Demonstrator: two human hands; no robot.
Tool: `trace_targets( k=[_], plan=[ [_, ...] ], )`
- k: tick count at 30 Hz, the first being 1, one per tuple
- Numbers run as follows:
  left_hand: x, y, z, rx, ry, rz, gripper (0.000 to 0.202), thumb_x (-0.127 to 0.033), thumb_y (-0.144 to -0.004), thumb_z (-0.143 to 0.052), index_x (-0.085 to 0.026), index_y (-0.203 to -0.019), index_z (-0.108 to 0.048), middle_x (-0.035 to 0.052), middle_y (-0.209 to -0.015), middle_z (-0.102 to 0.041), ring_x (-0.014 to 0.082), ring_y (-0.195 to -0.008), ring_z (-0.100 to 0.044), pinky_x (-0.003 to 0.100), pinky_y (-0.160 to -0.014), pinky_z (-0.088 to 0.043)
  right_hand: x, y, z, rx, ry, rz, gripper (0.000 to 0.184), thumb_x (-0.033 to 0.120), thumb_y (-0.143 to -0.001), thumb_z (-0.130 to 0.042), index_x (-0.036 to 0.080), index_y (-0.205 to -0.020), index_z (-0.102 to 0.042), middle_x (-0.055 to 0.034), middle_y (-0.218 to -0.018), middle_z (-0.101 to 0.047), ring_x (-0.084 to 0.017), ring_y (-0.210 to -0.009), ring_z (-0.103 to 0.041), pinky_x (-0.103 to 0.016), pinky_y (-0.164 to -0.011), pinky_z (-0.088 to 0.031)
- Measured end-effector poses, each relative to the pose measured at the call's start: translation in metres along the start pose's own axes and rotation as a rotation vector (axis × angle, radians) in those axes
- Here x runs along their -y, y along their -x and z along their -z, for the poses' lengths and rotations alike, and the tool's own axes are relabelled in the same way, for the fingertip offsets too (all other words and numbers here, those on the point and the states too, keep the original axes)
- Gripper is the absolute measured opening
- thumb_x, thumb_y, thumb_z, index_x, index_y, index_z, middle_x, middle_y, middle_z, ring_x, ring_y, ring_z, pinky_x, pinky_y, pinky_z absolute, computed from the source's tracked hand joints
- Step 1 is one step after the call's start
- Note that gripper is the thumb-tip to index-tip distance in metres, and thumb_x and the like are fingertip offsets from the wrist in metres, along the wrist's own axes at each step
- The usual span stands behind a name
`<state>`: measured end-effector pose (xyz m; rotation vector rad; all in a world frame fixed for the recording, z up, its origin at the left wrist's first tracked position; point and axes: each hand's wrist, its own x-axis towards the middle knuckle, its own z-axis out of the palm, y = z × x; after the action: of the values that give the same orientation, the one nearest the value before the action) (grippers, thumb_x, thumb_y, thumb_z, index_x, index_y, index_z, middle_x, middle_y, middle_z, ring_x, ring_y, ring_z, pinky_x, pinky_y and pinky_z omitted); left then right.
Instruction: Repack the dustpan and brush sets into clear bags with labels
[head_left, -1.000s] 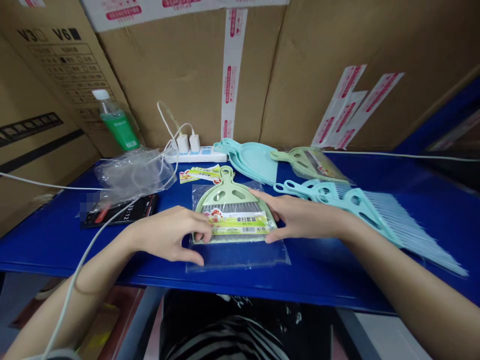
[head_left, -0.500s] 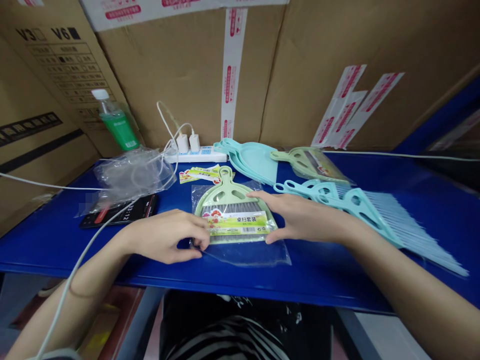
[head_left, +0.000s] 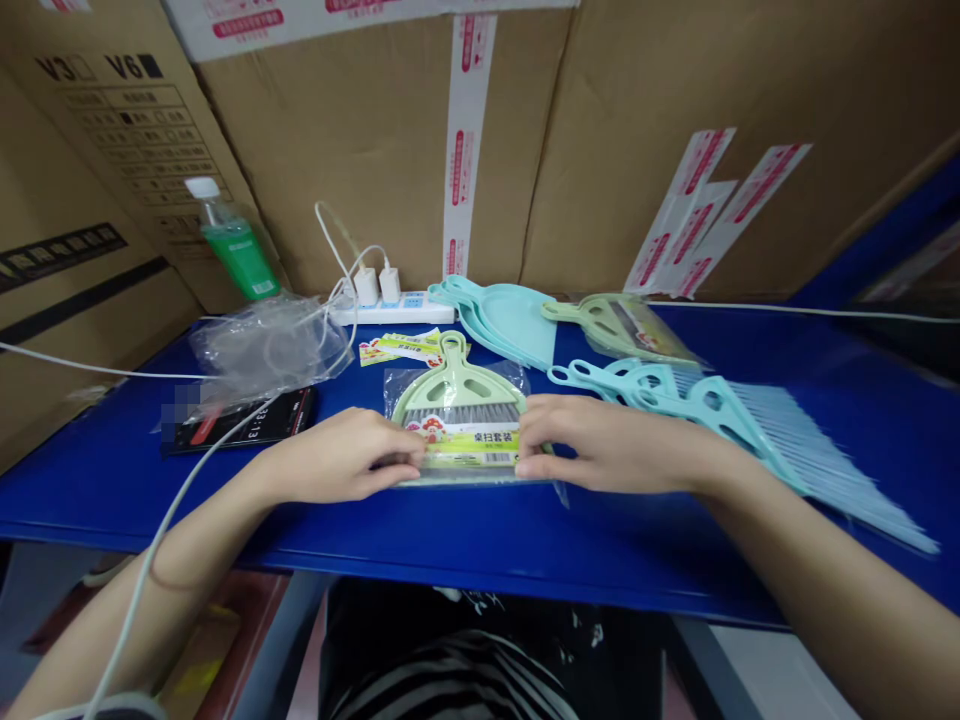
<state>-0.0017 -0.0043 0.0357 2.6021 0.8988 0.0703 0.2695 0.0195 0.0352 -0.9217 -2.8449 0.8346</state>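
Observation:
In front of me on the blue table lies a light green dustpan and brush set (head_left: 463, 388) in a clear plastic bag, its handle pointing away. A yellow-green printed card (head_left: 465, 447) covers part of the grey bristles. My left hand (head_left: 337, 457) is closed at the lower left edge of the bag, thumb below and fingers curled over. At the lower right edge my right hand (head_left: 592, 440) is closed too, its fingertips bent onto the card's end. The bag's near edge is mostly tucked out of sight under the set.
Blue dustpans (head_left: 514, 315) and a bagged green set (head_left: 626, 328) lie behind. Blue brushes (head_left: 697, 400) lie to the right. Loose cards (head_left: 409, 346), a power strip (head_left: 412, 308), crumpled plastic bags (head_left: 270, 340), a phone (head_left: 277, 425) and a green bottle (head_left: 238, 250) stand or lie leftward.
My right hand has come down from the set's upper right to its lower right edge and closed. The bag's loose near flap, spread out before, is now mostly folded under.

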Motion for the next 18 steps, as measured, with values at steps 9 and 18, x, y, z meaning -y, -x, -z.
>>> trace_targets(
  k=[9, 18],
  plan=[
    [0.0008, -0.003, -0.004, -0.054, -0.138, 0.088, 0.03, -0.03, -0.098, -0.035, -0.018, -0.081, -0.057, -0.0004, -0.069, -0.063, 0.0123, -0.057, -0.056, 0.023, -0.056, -0.036, 0.0027, 0.0009, -0.0057, -0.016, 0.102, -0.008, 0.012, 0.015, -0.08, -0.052, 0.02, -0.069, -0.055, -0.0045, -0.075, -0.06, -0.02, -0.083, -0.054, -0.033, -0.077, -0.042],
    [0.0032, -0.0059, -0.0095, -0.102, -0.24, 0.106, 0.026, -0.026, -0.097, -0.035, -0.018, -0.083, -0.055, 0.0019, -0.076, -0.067, 0.0147, -0.061, -0.061, 0.025, -0.058, -0.039, -0.0011, -0.0016, -0.0073, -0.145, 0.074, -0.076, 0.011, 0.011, -0.08, -0.047, 0.022, -0.078, -0.044, 0.0004, -0.068, -0.054, -0.014, -0.061, -0.048, -0.028, -0.061, -0.038]
  ],
)
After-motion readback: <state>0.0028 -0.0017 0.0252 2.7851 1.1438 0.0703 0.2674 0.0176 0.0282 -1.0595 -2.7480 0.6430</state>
